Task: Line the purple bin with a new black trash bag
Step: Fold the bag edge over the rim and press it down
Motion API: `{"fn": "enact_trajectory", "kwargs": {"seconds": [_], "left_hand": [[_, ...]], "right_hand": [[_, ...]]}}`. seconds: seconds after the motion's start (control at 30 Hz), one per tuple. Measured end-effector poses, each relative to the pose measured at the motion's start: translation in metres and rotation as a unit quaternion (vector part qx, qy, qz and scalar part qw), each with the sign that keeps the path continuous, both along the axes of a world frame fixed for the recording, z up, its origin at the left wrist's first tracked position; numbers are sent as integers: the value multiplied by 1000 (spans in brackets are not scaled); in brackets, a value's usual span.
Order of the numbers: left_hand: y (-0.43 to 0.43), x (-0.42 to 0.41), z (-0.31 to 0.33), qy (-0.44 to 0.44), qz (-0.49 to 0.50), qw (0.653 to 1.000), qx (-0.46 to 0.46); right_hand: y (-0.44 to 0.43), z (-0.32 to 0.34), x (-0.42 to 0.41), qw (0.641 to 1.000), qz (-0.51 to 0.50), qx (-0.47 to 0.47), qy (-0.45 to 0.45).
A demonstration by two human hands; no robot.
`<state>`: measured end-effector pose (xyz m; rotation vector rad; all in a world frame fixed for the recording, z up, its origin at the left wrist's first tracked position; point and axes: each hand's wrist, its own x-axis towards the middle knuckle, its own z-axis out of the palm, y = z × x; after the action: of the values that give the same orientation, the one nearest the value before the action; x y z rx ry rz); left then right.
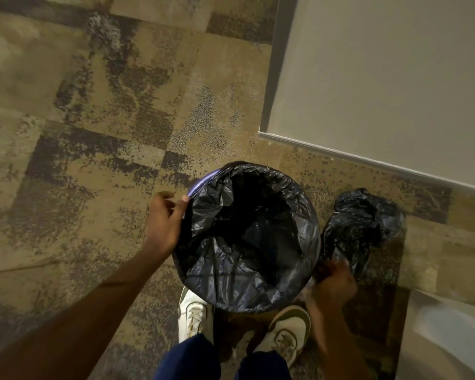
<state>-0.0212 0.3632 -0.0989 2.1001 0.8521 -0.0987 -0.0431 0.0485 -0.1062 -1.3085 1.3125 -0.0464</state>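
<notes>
1. Lining is well advanced: the black trash bag [247,237] sits inside the purple bin [200,180], open and sagging into the cavity; the bin stands on the carpeted floor [93,133] just in front of my shoes [194,314], near the wall corner [269,133].
2. Coverage: the bag's mouth is folded over the rim on the near, right and far sides; one arc of purple rim remains bare at the upper left.
3. Left hand [163,223]: placed at the bin's left side, thumb and fingers pinching the bag's edge just below the bare arc; I judge it grasping the film, not the bin wall.
4. Right hand [332,286]: blurred, at the bin's lower right edge; it appears closed on bag material, though I cannot tell for certain.
5. A second crumpled black bag [365,223] lies on the floor just beside the bin on the right; whether it is the used liner I cannot tell.
6. Remaining, in my judgement: draw the edge over the bare arc; settle the overhang evenly.
</notes>
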Motion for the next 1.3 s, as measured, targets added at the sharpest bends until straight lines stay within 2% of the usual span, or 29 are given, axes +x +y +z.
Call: {"fn": "enact_trajectory", "kwargs": {"seconds": [0.03, 0.1, 0.23, 0.3, 0.37, 0.43, 0.57, 0.7, 0.8, 0.97, 1.1, 1.2, 1.3], "left_hand": [[2, 7, 1, 7, -53, 999, 13], [5, 17, 1, 10, -97, 994, 42], [13, 30, 2, 16, -99, 992, 78], [17, 34, 2, 26, -108, 989, 97], [19, 40, 1, 37, -108, 989, 93], [21, 48, 0, 41, -92, 991, 83], [25, 69, -7, 89, -43, 994, 38], [25, 71, -17, 145, 33, 985, -92], [23, 68, -16, 142, 65, 973, -171], [26, 59, -16, 157, 38, 972, -170], [32, 49, -22, 162, 24, 973, -164], [32, 49, -21, 119, 42, 979, -160], [28, 49, -12, 100, 49, 976, -186]], "right_hand": [[-1, 1, 7, 999, -22, -22, -22], [-1, 6, 22, 997, 20, -57, -53], [7, 9, 44, 976, 159, -130, -70], [10, 14, 60, 951, 241, -183, -60], [10, 15, 73, 907, 342, -244, -41], [11, 15, 82, 876, 397, -274, -18], [17, 11, 88, 878, 394, -273, 5], [12, 8, 95, 862, 417, -287, 17], [6, 1, 105, 847, 456, -267, 51], [2, -13, 119, 854, 470, -199, 100], [2, -22, 127, 888, 415, -149, 129], [3, -20, 131, 910, 358, -167, 123], [14, -7, 131, 895, 366, -232, 109]]}}
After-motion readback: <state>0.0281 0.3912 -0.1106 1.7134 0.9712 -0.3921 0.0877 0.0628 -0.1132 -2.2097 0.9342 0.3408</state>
